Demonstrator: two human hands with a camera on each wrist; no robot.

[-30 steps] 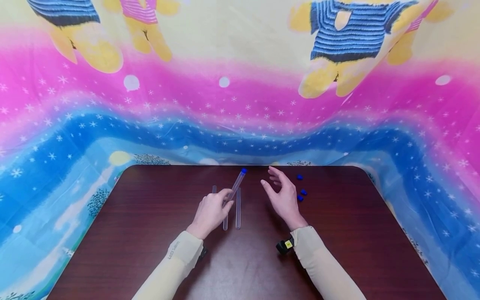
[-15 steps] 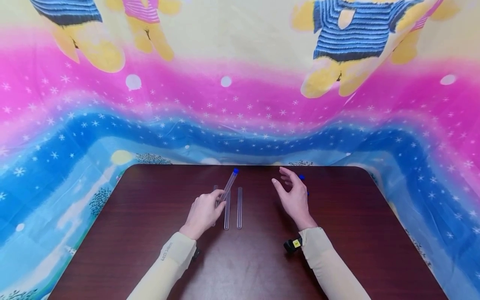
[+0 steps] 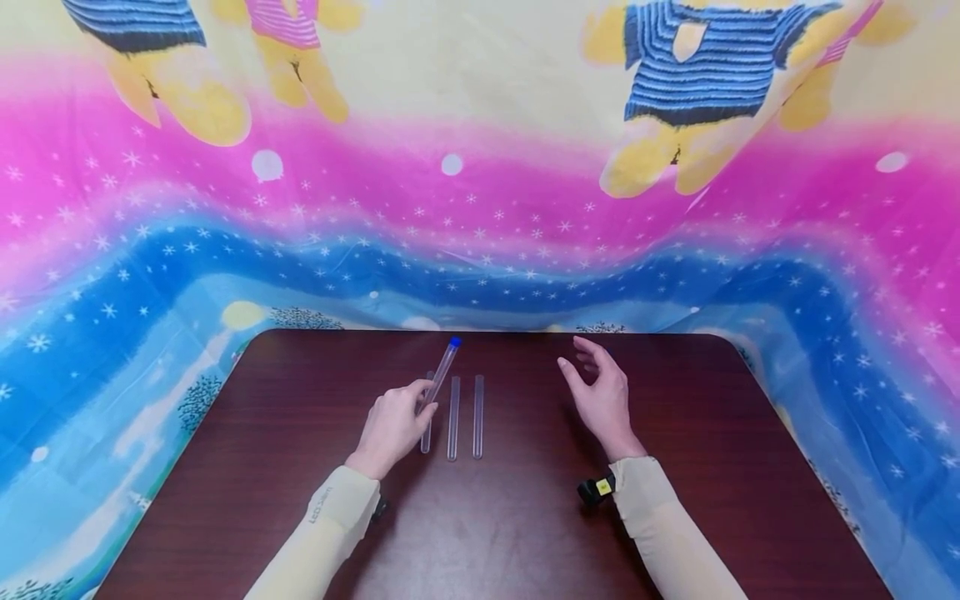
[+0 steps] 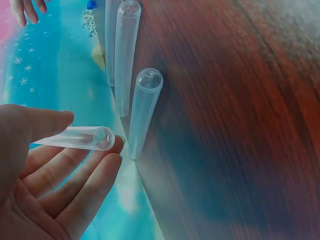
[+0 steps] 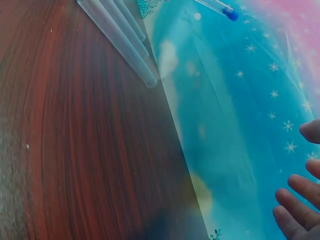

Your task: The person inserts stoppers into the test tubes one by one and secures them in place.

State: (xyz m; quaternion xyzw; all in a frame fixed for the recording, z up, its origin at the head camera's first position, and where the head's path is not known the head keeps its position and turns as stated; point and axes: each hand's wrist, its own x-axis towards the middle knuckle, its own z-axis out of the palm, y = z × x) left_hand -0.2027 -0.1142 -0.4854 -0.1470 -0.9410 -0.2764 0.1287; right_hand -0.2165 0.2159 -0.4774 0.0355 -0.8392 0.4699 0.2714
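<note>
In the head view my left hand [image 3: 392, 427] pinches a clear test tube [image 3: 444, 368] between thumb and fingers. A blue cap [image 3: 455, 342] closes the tube's upper end, which leans away and to the right. Seen from the left wrist, the tube's rounded bottom [image 4: 104, 138] points out past the fingertips. Three uncapped test tubes lie side by side on the table: a left tube [image 3: 426, 439] partly behind the hand, a middle tube [image 3: 453, 421] and a right tube [image 3: 478, 417]. My right hand [image 3: 600, 400] hovers over the right side, fingers loosely bent, holding nothing.
A dark wooden table [image 3: 510, 525] spreads under both hands. Its far edge meets a printed cloth backdrop [image 3: 450, 242]. A small blue piece [image 4: 91, 4] shows at the top of the left wrist view; in the head view the right hand hides that area.
My left hand has moved left with the capped test tube, uncovering the middle tube. The right hand has shifted right and now covers the loose blue caps seen earlier.
</note>
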